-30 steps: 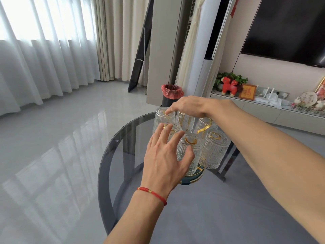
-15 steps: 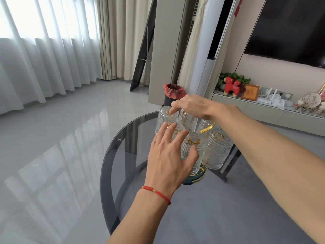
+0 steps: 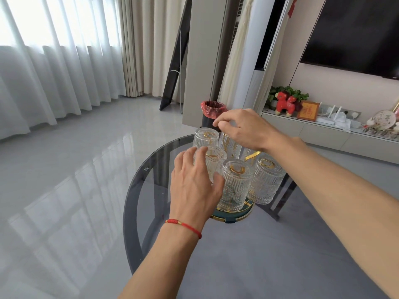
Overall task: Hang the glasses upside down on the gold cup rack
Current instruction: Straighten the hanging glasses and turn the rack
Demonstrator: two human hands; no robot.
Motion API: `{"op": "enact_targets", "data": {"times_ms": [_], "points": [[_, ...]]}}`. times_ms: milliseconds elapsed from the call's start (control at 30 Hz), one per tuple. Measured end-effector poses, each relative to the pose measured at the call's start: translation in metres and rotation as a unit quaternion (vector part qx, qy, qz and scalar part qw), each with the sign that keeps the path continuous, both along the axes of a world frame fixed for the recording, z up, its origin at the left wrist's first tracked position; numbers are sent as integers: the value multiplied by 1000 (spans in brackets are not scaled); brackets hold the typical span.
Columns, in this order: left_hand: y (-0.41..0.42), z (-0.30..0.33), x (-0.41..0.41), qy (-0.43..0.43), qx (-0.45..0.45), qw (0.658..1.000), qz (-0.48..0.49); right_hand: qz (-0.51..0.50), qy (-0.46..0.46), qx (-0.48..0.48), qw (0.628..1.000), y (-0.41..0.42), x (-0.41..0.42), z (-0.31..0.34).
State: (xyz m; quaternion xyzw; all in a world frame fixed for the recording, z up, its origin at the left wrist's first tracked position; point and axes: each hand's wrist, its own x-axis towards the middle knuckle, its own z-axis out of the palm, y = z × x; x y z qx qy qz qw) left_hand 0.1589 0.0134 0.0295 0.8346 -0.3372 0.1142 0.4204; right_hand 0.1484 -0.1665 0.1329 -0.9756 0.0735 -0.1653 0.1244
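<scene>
- Head view is showing the left hand (image 3: 195, 186) spreading its fingers against the side of a ribbed clear glass (image 3: 212, 162) hung mouth-down at the near left of the rack; the palm is lying along it loosely rather than closing round it, so it is steadying, not gripping.
- A second ago that hand was sitting nearer the front glass; now it is sliding leftward, uncovering the front ribbed glass (image 3: 235, 182) fully.
- Over the top, the right hand (image 3: 244, 128) is lifting slightly and pinching thumb to forefinger above the rear glasses; whether it is holding anything, I cannot tell.
- Around them, the gold wire cup rack (image 3: 251, 156) is carrying at least five inverted glasses, with its gold-rimmed dark round base (image 3: 235, 215) resting on the smoked round glass table (image 3: 138, 190).
- No loose glass is showing on the table, so I judge the hanging is finishing, with both hands only checking the set.
</scene>
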Motion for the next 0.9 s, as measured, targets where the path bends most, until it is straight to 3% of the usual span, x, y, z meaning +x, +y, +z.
{"op": "enact_targets", "data": {"times_ms": [167, 300, 533, 667, 900], "points": [[-3, -5, 12, 106, -9, 994, -11, 9, -164, -22, 986, 14, -52, -14], [-9, -7, 21, 172, -34, 984, -29, -10, -221, -5, 975, 28, -90, -45], [-12, -8, 34, 154, -64, 984, -62, -18, -162, -120, 979, 42, -110, -98], [-13, -13, 40, 184, -74, 976, -95, -26, -112, -134, 984, 44, -110, -102], [-10, -17, 42, 166, -138, 975, -57, -37, -98, -129, 986, 44, -109, -98]]}}
